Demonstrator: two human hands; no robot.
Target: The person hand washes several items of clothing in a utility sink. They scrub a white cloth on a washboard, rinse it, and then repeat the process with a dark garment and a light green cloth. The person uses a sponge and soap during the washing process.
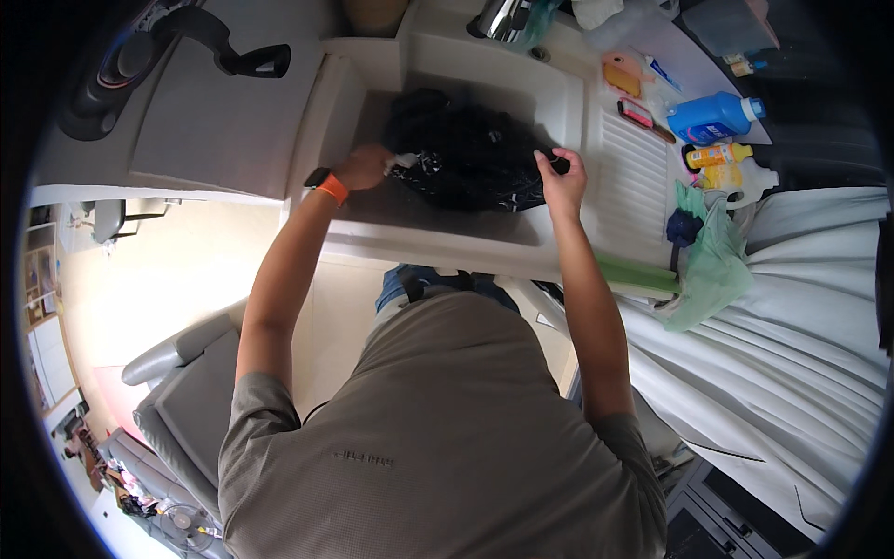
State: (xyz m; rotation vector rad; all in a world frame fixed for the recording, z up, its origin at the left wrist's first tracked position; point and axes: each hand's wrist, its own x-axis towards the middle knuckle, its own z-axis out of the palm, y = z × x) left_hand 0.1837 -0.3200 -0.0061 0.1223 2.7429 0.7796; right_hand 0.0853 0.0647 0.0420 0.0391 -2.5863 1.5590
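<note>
A dark, wet-looking garment (468, 154) lies bunched in the basin of a pale laundry sink (447, 236), with whitish foam or sheen on its left part. At its left side, my left hand (360, 168) is closed, back uppermost, on a small whitish object (405, 161) that touches the fabric; what it is cannot be made out. An orange-strapped watch (332, 186) is on that wrist. My right hand (562, 182) pinches the garment's right edge between thumb and fingers, close to the basin's right wall.
Right of the basin runs a ribbed washboard (632, 175). Beyond it are a red-and-white brush (635, 112), a yellow sponge (621, 80), a blue detergent bottle (712, 119), a yellow bottle (719, 155) and a green plastic bag (716, 258). A metal faucet (504, 19) stands behind the basin.
</note>
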